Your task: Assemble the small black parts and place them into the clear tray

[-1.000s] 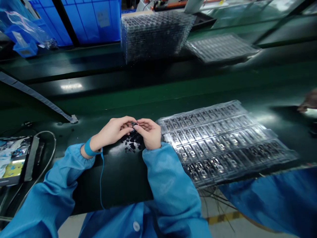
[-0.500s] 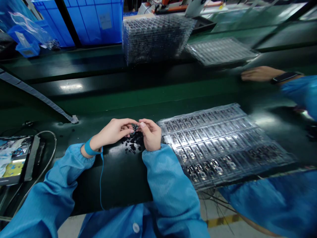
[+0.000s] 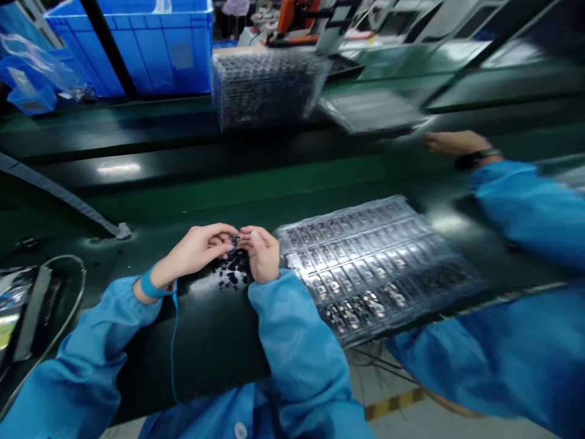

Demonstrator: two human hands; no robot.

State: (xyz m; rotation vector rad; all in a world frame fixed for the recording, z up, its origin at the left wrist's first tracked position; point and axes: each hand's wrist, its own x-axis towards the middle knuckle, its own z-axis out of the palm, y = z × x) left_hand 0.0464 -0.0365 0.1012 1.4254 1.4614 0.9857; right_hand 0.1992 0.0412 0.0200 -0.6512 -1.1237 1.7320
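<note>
My left hand [image 3: 203, 249], with a blue band round its wrist, is closed on a small dark electronic part [image 3: 235, 241]. My right hand [image 3: 262, 255] meets it from the other side, its fingers pinched at the same part. Fingertips cover most of the part, so its details are hidden. Just below both hands, a loose pile of small black pieces [image 3: 233, 277] lies on the dark table [image 3: 214, 341]. To the right of my right hand is a clear plastic tray [image 3: 365, 262], its rows of pockets holding many small electronic boards.
A co-worker's hand [image 3: 457, 143] rests beyond the tray at the right. On the shelf behind stand a large blue bin [image 3: 159, 55], a stack of clear trays [image 3: 269, 91] and a flatter tray [image 3: 372, 111]. A cable [image 3: 77, 299] curves at the left.
The view has swung so that everything sits further left. My hands stay together over the black pieces, still at the small part. More of the co-worker's sleeve shows.
</note>
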